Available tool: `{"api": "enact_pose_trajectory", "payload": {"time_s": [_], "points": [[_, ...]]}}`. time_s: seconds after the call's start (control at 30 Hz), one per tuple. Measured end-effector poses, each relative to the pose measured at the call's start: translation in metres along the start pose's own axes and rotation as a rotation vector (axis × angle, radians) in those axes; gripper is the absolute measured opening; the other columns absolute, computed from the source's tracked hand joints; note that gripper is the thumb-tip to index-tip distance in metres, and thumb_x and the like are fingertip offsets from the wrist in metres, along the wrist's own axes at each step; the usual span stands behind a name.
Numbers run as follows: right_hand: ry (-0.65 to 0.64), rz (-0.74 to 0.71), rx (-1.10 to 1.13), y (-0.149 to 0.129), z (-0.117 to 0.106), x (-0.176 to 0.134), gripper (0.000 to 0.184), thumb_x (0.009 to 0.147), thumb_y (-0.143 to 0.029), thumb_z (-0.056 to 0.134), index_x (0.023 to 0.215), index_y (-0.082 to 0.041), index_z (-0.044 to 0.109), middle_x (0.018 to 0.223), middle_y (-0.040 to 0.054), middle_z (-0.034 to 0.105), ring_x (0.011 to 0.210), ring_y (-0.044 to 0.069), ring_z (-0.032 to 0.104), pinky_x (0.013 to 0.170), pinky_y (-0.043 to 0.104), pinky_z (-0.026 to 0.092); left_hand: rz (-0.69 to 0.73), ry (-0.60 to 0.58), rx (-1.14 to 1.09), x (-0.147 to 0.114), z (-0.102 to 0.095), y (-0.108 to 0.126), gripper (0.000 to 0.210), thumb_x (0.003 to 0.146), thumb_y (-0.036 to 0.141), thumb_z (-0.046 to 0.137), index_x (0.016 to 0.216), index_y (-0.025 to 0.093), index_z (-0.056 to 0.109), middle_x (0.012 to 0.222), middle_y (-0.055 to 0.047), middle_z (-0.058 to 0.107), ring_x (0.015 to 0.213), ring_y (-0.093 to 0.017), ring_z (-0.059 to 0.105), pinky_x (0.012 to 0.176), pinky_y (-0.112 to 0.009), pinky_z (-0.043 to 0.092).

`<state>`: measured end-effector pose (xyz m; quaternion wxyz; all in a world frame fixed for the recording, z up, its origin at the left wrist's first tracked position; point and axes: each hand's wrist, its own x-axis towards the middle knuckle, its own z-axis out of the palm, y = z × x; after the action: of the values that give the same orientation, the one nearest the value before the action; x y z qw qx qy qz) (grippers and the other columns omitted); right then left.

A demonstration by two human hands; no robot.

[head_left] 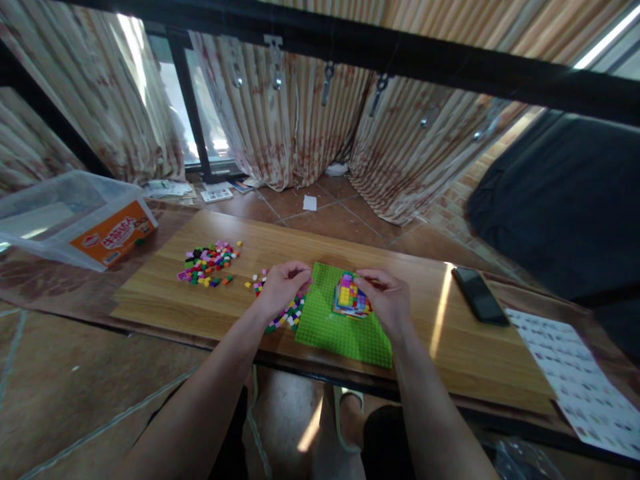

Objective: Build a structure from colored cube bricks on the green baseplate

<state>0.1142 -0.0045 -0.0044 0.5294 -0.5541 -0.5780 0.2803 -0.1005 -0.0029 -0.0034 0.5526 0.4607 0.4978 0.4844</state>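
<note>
A small, many-coloured block of toy bricks (349, 293) stands on a green studded baseplate (320, 333). My right hand (389, 295) is at its upper right side, with thumb and index finger closed on the top edge. My left hand (284, 288) hovers at the baseplate's left edge, its thumb and fingertips pinched together. Whatever lies between those fingertips is too small to make out. Beneath and beside that hand spreads a pile of loose bricks (285, 319), partly hidden by the hand and wrist.
Another pile of loose bricks (207, 261) lies further left on the wooden board (165, 293). A clear plastic bin (75, 200) with an orange label stands at the far left. To the right are a black phone (480, 297) and a printed sheet (575, 373). A dark bar crosses above.
</note>
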Motion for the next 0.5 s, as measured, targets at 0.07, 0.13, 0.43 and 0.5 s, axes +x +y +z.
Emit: {"api": "enact_pose_trajectory", "payload": {"time_s": [0.07,0.13,0.43,0.5], "points": [[0.106,-0.035,0.023,-0.004,-0.002,0.0,0.018,0.07,-0.036,0.072,0.079,-0.02,0.074,0.081,0.0044,0.074,0.076,0.019,0.067,0.073,0.037,0.055,-0.011,-0.022,-0.053,-0.001,0.0,0.002,0.021,0.071,0.034,0.07,0.077,0.015,0.067,0.068,-0.001,0.066,0.055,-0.009,0.057,0.054,-0.02,0.043],[0.221,-0.061,0.046,-0.01,-0.002,-0.001,0.017,0.072,-0.035,0.071,0.078,-0.019,0.074,0.076,0.0039,0.073,0.072,0.019,0.067,0.072,0.037,0.055,-0.025,-0.053,-0.109,-0.003,0.0,0.004,0.024,0.07,0.035,0.072,0.083,0.015,0.069,0.07,-0.001,0.067,0.056,-0.008,0.058,0.055,-0.02,0.043],[0.008,-0.289,-0.09,-0.036,0.016,-0.021,0.014,0.086,-0.03,0.059,0.09,-0.024,0.071,0.087,0.0035,0.071,0.081,0.018,0.066,0.075,0.033,0.053,0.009,-0.278,-0.204,-0.006,0.003,0.005,0.034,0.073,0.034,0.074,0.102,0.017,0.07,0.081,-0.003,0.07,0.066,-0.009,0.06,0.064,-0.021,0.046],[-0.095,-0.328,-0.118,-0.04,0.019,-0.023,0.017,0.089,-0.029,0.055,0.096,-0.025,0.071,0.093,0.0043,0.071,0.087,0.018,0.066,0.078,0.033,0.053,0.034,-0.334,-0.22,-0.007,0.004,0.006,0.041,0.073,0.034,0.075,0.109,0.018,0.067,0.079,-0.002,0.069,0.068,-0.01,0.061,0.065,-0.022,0.047]]}}
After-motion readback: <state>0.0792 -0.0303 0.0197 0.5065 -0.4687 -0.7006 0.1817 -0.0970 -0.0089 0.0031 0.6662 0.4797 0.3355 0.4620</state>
